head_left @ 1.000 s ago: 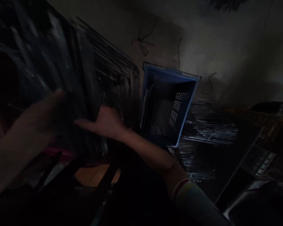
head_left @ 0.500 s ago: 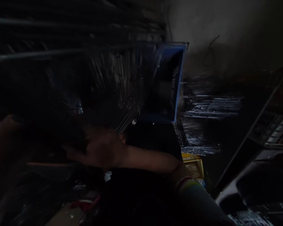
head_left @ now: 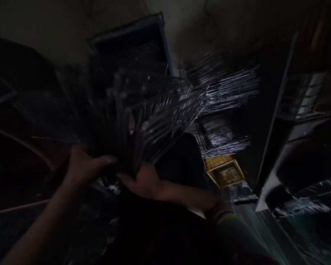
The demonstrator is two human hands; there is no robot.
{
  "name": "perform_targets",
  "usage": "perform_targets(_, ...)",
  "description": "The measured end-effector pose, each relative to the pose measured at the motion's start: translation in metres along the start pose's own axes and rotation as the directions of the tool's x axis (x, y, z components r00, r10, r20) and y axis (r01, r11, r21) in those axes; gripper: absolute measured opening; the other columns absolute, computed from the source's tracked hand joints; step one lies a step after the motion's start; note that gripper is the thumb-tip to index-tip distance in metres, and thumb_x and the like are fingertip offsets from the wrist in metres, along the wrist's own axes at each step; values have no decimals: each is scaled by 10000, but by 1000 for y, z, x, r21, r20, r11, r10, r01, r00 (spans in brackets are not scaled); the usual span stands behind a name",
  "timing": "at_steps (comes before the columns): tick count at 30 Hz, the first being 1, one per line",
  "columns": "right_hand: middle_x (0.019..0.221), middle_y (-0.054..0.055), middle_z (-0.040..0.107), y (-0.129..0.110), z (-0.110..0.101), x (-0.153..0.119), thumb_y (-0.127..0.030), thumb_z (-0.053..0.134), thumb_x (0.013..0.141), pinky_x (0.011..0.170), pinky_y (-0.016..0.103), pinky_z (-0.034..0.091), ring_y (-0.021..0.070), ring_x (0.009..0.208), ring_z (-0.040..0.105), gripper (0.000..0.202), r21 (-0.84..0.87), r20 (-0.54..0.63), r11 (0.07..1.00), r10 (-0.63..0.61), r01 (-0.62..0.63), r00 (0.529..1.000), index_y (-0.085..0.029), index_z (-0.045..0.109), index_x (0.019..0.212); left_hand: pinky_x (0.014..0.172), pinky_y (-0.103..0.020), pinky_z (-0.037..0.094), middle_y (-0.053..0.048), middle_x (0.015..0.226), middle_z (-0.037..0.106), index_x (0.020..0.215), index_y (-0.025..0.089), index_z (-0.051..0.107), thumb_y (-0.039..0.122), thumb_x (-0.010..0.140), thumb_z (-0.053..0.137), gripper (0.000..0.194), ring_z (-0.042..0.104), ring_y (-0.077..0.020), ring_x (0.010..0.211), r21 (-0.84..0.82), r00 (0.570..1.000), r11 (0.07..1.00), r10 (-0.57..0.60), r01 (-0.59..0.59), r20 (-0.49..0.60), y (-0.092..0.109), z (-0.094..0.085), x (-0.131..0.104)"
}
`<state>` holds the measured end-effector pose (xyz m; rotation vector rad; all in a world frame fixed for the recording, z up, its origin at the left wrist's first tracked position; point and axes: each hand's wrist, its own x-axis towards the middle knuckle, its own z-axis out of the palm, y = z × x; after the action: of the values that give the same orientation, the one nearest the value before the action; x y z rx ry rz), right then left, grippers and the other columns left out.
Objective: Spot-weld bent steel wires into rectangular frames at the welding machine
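Observation:
In the dim head view I hold a bundle of thin metal wire frames [head_left: 160, 110] upright before me, its far ends fanning out to the right. My left hand [head_left: 85, 163] is closed on the near left side of the bundle, thumb across the front. At the lower right side my right hand [head_left: 146, 182] grips the same bundle, its thumb pointing toward the left one. The fingers behind the frames are hidden. Motion blur and darkness hide how many frames there are.
Behind the bundle stands a blue plastic crate [head_left: 167, 48]. Stacks of similar wire frames [head_left: 231, 88] lie to its right. Below them sits a yellow basket [head_left: 226, 173]. A pale-edged upright panel [head_left: 276, 106] rises at the right. A wall [head_left: 187, 22] closes off the back.
The view has swung, so the crate appears farther left. Both hands now hold the wire-frame bundle, raised in front; before, the left hand was blurred at the left edge.

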<state>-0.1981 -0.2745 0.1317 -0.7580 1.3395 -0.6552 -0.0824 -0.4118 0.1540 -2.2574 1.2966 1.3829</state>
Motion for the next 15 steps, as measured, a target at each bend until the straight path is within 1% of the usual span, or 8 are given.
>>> perform_targets(2, 1187, 79, 709, 23, -7, -20, -451, 598, 927, 992, 410, 537, 278, 1129, 666, 384, 94, -84, 994, 60, -52, 995, -240, 644, 1244, 595, -405, 594, -21, 674, 702, 692, 197, 647, 497, 354, 824, 485, 695, -357, 746, 43, 997, 999, -10, 6, 75, -1, 23, -12)
perform_targets(3, 1168, 74, 719, 34, -8, -29, -446, 598, 924, 988, 407, 539, 273, 1114, 674, 357, 151, -117, 986, 85, -67, 990, -243, 669, 1209, 607, -413, 596, -29, 674, 710, 674, 199, 648, 507, 358, 832, 478, 697, -359, 744, 85, 993, 996, -7, -3, 121, -4, 34, -18)
perform_targets(6, 1136, 45, 733, 63, -7, -54, -410, 609, 911, 976, 390, 548, 247, 1068, 693, 287, 304, -168, 948, 150, -93, 974, -269, 706, 1141, 707, -420, 609, -61, 773, 750, 746, 202, 694, 559, 444, 827, 486, 715, -362, 812, 206, 967, 974, 38, -92, 253, -18, 56, -32)
perform_targets(8, 1163, 39, 724, 79, -1, -65, -379, 650, 876, 1019, 403, 522, 249, 1103, 677, 293, 338, -188, 933, 194, -122, 963, -276, 704, 1145, 762, -408, 609, -74, 861, 766, 836, 207, 716, 587, 524, 808, 501, 721, -357, 881, 255, 944, 958, 40, -129, 328, -30, 64, -38)
perform_targets(10, 1191, 45, 712, 93, 8, -74, -358, 697, 833, 1083, 436, 469, 265, 1166, 644, 339, 340, -196, 927, 234, -158, 952, -273, 697, 1161, 760, -401, 610, -81, 888, 770, 877, 210, 723, 616, 574, 781, 510, 721, -359, 920, 305, 927, 944, -1, -122, 375, -40, 68, -42)
perform_targets(13, 1185, 40, 713, 112, 23, -85, -329, 724, 803, 1130, 465, 417, 274, 1204, 621, 351, 362, -164, 908, 285, -212, 944, -282, 699, 1150, 763, -401, 610, -90, 905, 772, 875, 214, 729, 647, 614, 742, 506, 722, -361, 934, 360, 913, 923, -24, -137, 407, -54, 75, -48)
perform_targets(15, 1183, 35, 715, 123, 31, -93, -306, 734, 787, 1126, 476, 419, 281, 1205, 622, 341, 369, -139, 887, 348, -277, 927, -294, 706, 1126, 809, -405, 602, -101, 940, 771, 878, 211, 735, 649, 632, 727, 502, 722, -359, 940, 391, 904, 901, 5, -190, 427, -63, 81, -51)
